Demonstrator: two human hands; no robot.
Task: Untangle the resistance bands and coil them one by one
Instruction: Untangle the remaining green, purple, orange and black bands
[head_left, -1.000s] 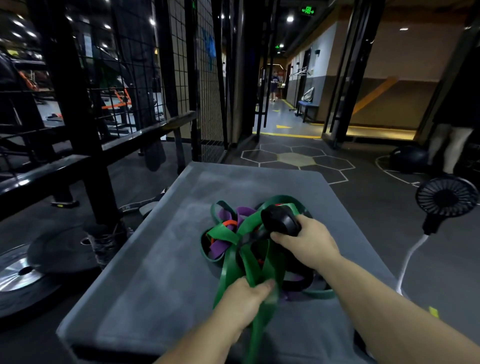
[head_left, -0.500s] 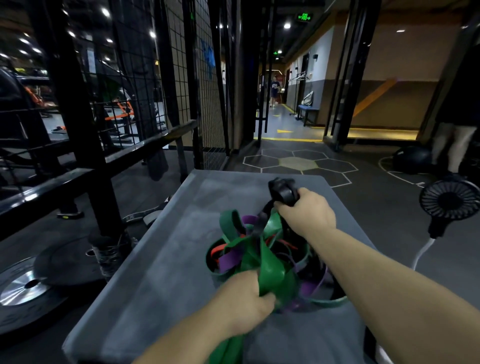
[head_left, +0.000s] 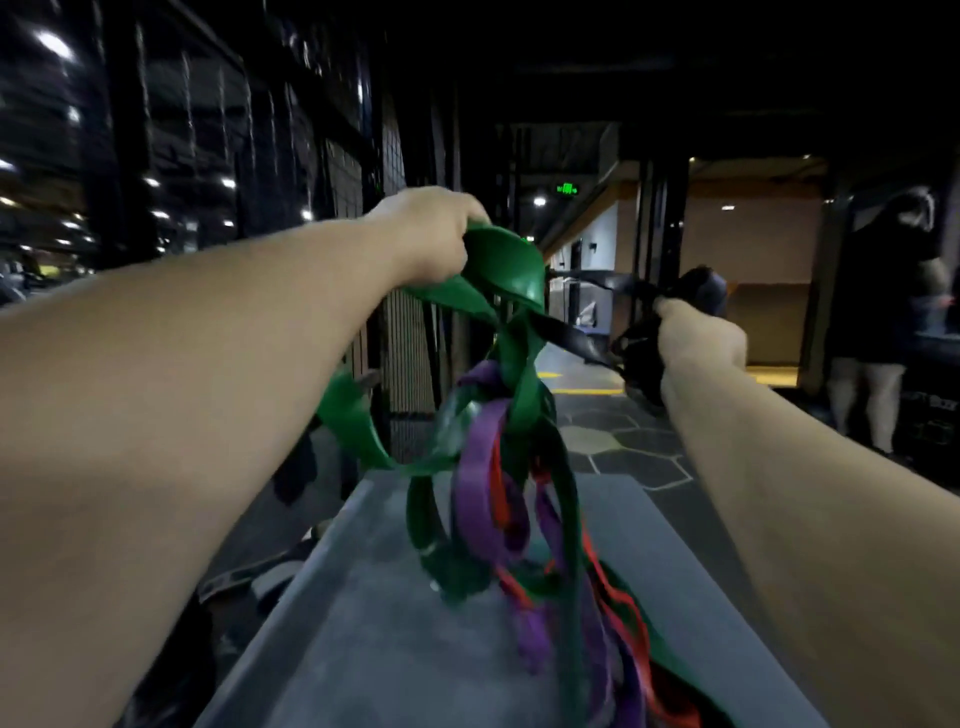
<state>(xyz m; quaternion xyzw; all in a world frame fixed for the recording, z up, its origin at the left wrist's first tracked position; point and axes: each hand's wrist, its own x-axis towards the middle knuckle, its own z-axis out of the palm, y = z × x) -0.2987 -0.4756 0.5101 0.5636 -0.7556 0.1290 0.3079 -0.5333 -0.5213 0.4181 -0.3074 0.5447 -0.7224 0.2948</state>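
A tangle of green, purple and red resistance bands (head_left: 498, 499) hangs in the air above the grey padded bench (head_left: 374, 644), its lower loops trailing onto the bench at the right. My left hand (head_left: 431, 239) is raised high and grips a wide green band (head_left: 498, 270) at the top of the tangle. My right hand (head_left: 696, 348) is out to the right at about the same height and holds a bunched black band (head_left: 576, 338), which runs taut from the hand into the green loops. The frame is blurred by motion.
A black wire-mesh rack (head_left: 291, 208) stands along the left of the bench. A person in dark clothes (head_left: 883, 322) stands at the far right. The hexagon-marked floor (head_left: 623, 441) lies beyond the bench's far end.
Both hands have risen from bench level to well above it, lifting the tangle off the bench. The hands have moved apart, and the black band now stretches between them.
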